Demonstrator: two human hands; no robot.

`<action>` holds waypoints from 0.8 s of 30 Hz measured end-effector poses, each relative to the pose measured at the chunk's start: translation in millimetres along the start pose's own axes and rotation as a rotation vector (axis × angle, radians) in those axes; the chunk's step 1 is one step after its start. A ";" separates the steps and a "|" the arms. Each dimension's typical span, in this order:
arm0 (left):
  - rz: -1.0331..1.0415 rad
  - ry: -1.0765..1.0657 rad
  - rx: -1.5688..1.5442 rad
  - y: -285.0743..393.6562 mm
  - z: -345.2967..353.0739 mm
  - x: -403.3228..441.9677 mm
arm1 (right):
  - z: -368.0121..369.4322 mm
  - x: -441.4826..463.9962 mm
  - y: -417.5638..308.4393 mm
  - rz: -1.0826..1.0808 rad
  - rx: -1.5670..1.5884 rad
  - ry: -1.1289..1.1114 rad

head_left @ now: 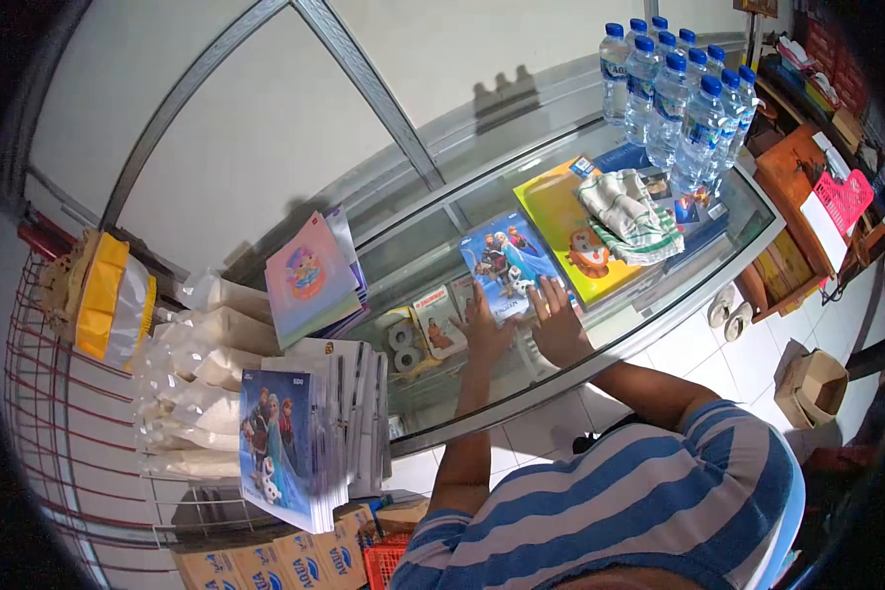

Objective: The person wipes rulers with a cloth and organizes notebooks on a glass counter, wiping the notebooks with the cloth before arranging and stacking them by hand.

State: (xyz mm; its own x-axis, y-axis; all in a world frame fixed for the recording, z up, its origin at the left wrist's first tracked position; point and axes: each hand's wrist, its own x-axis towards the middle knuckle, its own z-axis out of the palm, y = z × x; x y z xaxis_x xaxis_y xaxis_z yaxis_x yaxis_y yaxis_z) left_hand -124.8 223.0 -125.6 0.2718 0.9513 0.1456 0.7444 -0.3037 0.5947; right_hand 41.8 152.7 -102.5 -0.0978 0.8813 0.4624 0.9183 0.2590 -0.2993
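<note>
A blue notebook with cartoon figures on its cover [509,258] lies on the glass counter [433,218]. My left hand [484,329] rests at its lower left edge, fingers stretched out. On the notebook's lower right part lies my right hand [559,323], its fingers spread flat. Neither hand grips anything. Right beside the notebook is a yellow book [546,202] with an animal picture. A folded white and green checked cloth [627,211] lies partly over it and over a dark blue book [693,241].
Several water bottles [671,98] stand at the counter's far right end. To the left are a notebook stack [290,442], pink-covered books [310,280] and bags of white contents [202,383]. Aqua cartons [265,565] sit below. An open cardboard box [814,388] is on the tiled floor.
</note>
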 end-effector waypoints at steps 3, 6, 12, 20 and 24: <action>0.003 0.021 0.037 7.5 -2.6 4.7 | 4.9 1.9 2.2 0.016 0.032 0.013; -0.040 -0.028 0.110 13.8 -7.2 5.9 | 8.4 0.8 3.6 -0.013 0.054 0.070; 0.019 0.003 0.025 0.2 0.9 4.9 | 31.9 -3.9 15.9 -0.115 -0.012 0.206; 0.169 0.130 0.367 -35.6 35.9 -139.2 | 27.3 -81.5 61.1 -0.505 -0.176 -0.037; 0.254 0.074 0.080 0.0 -25.2 -240.8 | -109.7 -42.1 -13.6 -0.478 0.099 -0.899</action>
State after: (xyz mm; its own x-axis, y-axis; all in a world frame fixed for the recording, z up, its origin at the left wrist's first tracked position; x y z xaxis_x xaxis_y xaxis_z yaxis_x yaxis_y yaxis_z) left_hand -205.6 -4.7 -140.8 0.4124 0.8447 0.3413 0.7051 -0.5332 0.4676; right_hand 75.6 68.7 -26.4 -0.7343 0.6374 -0.2334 0.6761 0.6564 -0.3346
